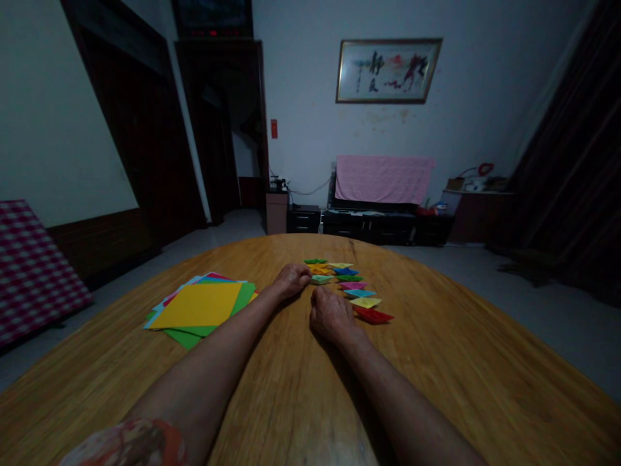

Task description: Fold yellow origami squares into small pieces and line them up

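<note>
Mint paper boat (pixel 321 280), long axis crosswise, tip at left hand (pixel 292 279)

The tabletop (pixel 291 388) is smooth, grained wood with a soft sheen. The loose sheets (pixel 194 304) are flat, matt paper; the boats (pixel 353 285) are paper too, matt and sharply creased. The sleeve (pixel 130 446) is printed cloth, the pink drape (pixel 383 178) soft, matt cloth. The low cabinet (pixel 392 229) has a glossy dark finish; the wall (pixel 301 65) is matt.
</note>
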`<state>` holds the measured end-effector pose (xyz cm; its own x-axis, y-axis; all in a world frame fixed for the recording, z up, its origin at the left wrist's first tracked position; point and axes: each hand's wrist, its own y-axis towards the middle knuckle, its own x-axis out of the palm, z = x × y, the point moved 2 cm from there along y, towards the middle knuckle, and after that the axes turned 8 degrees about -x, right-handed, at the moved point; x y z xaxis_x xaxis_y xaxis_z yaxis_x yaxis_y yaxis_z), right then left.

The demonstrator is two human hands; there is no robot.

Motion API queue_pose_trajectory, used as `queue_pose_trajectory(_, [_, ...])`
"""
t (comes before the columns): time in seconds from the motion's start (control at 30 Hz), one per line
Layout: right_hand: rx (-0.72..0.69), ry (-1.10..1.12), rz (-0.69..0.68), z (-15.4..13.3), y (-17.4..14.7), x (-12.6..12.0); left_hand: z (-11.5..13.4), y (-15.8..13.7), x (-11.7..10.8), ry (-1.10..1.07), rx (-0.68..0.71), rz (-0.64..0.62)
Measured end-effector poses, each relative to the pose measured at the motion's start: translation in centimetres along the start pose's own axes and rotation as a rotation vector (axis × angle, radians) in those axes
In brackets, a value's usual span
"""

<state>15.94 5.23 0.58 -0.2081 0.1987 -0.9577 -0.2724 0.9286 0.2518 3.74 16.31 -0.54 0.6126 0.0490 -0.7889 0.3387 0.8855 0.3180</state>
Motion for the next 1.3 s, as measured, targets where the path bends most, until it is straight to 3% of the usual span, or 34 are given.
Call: queue_pose_trajectory(1.3, [0.001,-0.007,-0.015,0.01,0.05,-0.08,-0.46,-0.16,-0.07,-0.043,-0.075,0.045])
